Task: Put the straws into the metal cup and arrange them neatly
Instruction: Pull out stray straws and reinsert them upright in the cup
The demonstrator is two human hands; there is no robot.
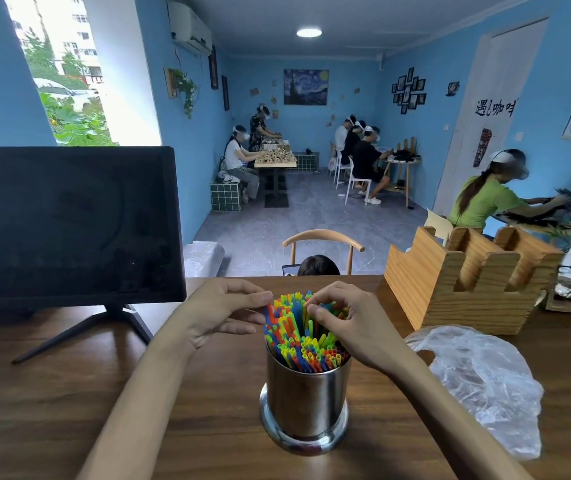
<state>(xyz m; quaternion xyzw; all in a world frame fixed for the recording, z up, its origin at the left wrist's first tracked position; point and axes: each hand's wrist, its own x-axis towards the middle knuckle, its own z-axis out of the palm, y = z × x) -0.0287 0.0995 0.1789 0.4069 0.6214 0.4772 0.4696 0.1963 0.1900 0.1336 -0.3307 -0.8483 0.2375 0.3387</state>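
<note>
A shiny metal cup (306, 403) stands upright on the wooden table (52, 410), in the middle near me. It is packed with several coloured straws (297, 330) in red, blue, yellow and green, their tops fanned out above the rim. My left hand (221, 313) sits at the left side of the bundle, its fingertips touching the straw tops. My right hand (346, 320) is on the right side, thumb and fingers curled round some straw tops.
A black monitor (72, 223) on a stand occupies the left of the table. A wooden slotted holder (467, 282) stands at the back right, with a crumpled clear plastic bag (484, 382) in front of it. Beyond the table's far edge sits a person by a chair (322, 237).
</note>
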